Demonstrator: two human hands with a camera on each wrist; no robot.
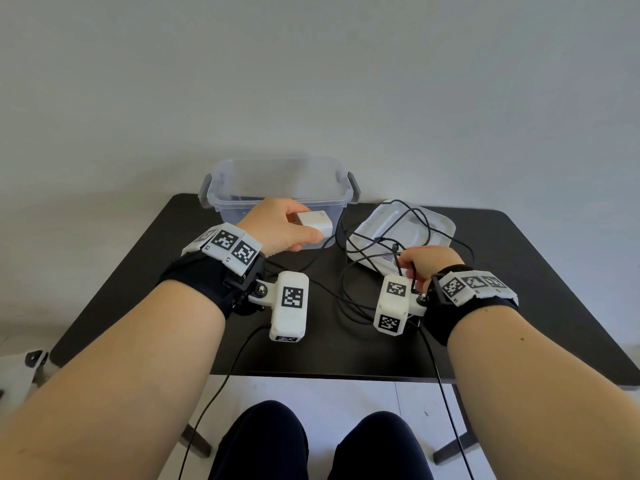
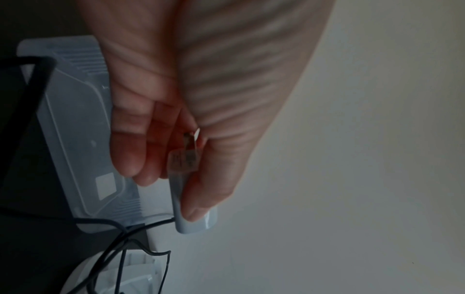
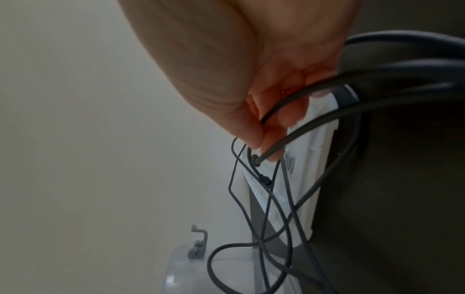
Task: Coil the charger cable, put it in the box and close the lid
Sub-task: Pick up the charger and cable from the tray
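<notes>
My left hand (image 1: 294, 230) grips the white charger plug (image 1: 317, 223) just in front of the clear plastic box (image 1: 277, 183), thumb on one face and fingers on the other; the left wrist view shows the charger plug (image 2: 191, 199) with its prongs toward my palm. The black cable (image 1: 381, 237) runs from the plug in loose tangled loops over the lid (image 1: 433, 226) and table. My right hand (image 1: 412, 265) pinches a bundle of cable loops above the lid's near edge. In the right wrist view several cable strands (image 3: 276, 189) hang from my right hand (image 3: 264, 147).
The box stands open at the back of the black table (image 1: 138, 289), its grey latches (image 1: 355, 187) at both ends. The clear lid lies flat to the box's right. Wrist-camera wires (image 1: 221, 386) trail off the front edge over my knees.
</notes>
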